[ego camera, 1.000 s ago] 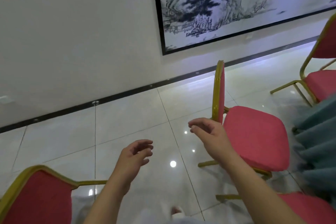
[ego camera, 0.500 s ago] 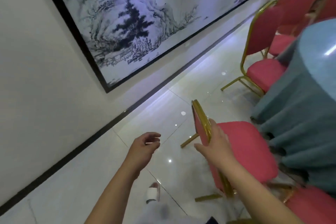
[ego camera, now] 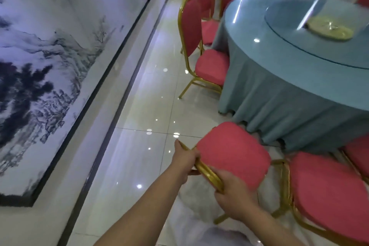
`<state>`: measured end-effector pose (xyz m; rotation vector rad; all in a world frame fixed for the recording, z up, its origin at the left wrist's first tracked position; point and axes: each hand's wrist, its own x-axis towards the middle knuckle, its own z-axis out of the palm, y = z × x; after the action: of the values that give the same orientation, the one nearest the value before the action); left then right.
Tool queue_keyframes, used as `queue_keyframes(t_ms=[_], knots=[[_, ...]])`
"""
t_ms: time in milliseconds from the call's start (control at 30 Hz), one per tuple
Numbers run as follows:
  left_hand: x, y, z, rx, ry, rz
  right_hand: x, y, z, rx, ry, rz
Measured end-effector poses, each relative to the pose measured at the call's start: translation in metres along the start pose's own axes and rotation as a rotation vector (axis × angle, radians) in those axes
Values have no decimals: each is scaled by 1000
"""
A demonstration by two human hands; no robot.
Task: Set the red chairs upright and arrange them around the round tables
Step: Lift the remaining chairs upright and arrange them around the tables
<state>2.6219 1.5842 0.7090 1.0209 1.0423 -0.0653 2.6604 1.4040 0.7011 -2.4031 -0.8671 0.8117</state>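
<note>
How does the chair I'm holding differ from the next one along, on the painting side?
The held chair has the left hand and right hand in a grip on its gold back rail; the next chair is untouched. The next chair's seat meets the teal tablecloth; the held chair's seat sits near the hem, contact unclear. Both stand upright, red padded with gold frames, seats toward the tablecloth.

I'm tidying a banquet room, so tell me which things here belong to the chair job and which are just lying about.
Job: nearest red chair, gripped at its gold back by left hand and right hand; round table; upright chair beside it; neighbouring chair on the right.
Just there: wall painting; yellow plate on the table.
</note>
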Motion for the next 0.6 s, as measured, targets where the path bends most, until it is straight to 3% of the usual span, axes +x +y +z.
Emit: queue_keyframes(t_ms=[233, 600], knots=[[78, 92, -1, 116, 45, 76, 112, -28, -17, 112, 76, 5], [191, 220, -6, 237, -101, 151, 263, -69, -83, 165, 164, -32]])
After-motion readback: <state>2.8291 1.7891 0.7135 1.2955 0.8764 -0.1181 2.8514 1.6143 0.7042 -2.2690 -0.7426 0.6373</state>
